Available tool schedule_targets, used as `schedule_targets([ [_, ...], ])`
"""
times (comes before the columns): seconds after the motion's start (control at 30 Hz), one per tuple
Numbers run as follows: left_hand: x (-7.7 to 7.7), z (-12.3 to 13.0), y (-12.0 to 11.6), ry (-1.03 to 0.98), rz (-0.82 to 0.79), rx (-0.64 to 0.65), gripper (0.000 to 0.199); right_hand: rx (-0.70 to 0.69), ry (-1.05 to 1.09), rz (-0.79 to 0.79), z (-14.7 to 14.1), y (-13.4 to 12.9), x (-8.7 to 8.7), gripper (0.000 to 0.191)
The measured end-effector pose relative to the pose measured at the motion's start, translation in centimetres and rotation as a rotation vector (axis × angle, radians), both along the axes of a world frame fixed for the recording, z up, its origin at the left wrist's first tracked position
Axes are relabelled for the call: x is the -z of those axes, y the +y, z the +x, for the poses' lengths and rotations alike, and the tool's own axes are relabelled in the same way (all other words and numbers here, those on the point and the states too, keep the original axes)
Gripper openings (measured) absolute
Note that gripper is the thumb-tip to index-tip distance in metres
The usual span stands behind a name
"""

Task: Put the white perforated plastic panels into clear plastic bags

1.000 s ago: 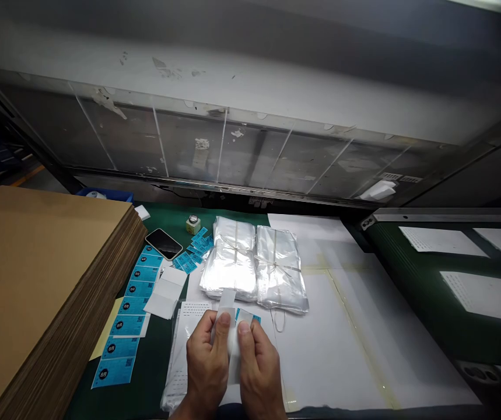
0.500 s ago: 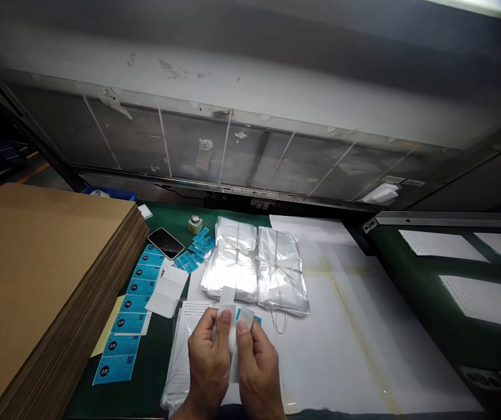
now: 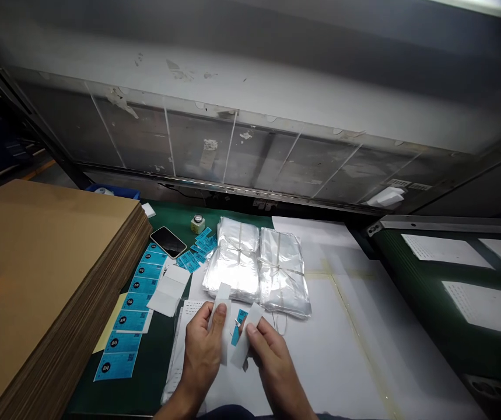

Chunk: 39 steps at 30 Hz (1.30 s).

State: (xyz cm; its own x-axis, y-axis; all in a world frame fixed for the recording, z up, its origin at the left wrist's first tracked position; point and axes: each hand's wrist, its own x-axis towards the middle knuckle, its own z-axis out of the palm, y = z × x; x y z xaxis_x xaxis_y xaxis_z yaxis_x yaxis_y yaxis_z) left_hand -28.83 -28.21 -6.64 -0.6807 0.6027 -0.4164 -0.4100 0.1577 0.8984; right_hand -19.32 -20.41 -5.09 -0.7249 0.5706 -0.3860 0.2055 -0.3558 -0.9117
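Blue bin (image 3: 128, 193) with white item (image 3: 103, 191) inside, tied clear bags (image 3: 233, 271), left hand (image 3: 201, 350), right hand (image 3: 274, 353) each gripping pale strips (image 3: 253, 318)

The person's left hand (image 3: 204, 341) and right hand (image 3: 272, 353) are bare, with short thumbnails, and between the 2 bare forearms (image 3: 180, 401) shows a low, curved edge of dark navy clothing (image 3: 228, 413), plain where visible.

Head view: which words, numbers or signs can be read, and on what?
"8月": on black dots down the strip of blue paper labels.
Too small or blurred: strip's fine print; loose blue labels; blue slip by the right hand; printed white sheets on green belt and worktop; tags on grey panel.
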Motion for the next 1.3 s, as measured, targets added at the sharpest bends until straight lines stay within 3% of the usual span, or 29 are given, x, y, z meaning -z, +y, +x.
schedule_targets([
  [0.1,0.5,0.0,0.0,0.038,-0.002,0.043,0.037,-0.085,0.008,0.009,-0.1,0.5,-0.5,0.025],
  [0.47,0.1,0.4,-0.7,0.016,-0.028,0.106,0.037,-0.003,-0.194,0.205,-0.7,0.2,1.8,0.027],
  [0.53,0.2,0.3,-1.2,0.004,0.029,0.177,0.037,0.016,-0.167,0.157,-0.7,0.2,2.0,0.026],
  [0.63,0.7,0.2,-1.6,-0.075,0.128,0.346,0.04,0.108,-0.091,-0.055,-1.0,-0.1,2.2,0.03],
  [0.77,1.9,0.8,-1.6,-0.153,0.158,0.309,0.042,0.228,-0.058,-0.199,-1.6,-0.8,2.6,0.03],
  [0.87,3.5,1.2,-1.6,-0.194,0.189,0.25,0.042,0.205,-0.085,-0.203,-2.1,-0.6,3.6,0.033],
  [0.97,6.4,-0.7,-1.3,-0.167,0.152,0.201,0.039,0.23,-0.091,-0.157,-2.0,0.5,5.3,0.044],
  [1.17,13.8,-11.7,2.5,0.01,-0.199,-0.04,0.024,0.187,-0.217,-0.092,0.7,2.2,8.5,0.04],
  [1.3,16.3,-16.5,5.3,0.058,-0.416,0.03,0.031,0.306,-0.296,-0.075,4.4,3.5,9.6,0.047],
])
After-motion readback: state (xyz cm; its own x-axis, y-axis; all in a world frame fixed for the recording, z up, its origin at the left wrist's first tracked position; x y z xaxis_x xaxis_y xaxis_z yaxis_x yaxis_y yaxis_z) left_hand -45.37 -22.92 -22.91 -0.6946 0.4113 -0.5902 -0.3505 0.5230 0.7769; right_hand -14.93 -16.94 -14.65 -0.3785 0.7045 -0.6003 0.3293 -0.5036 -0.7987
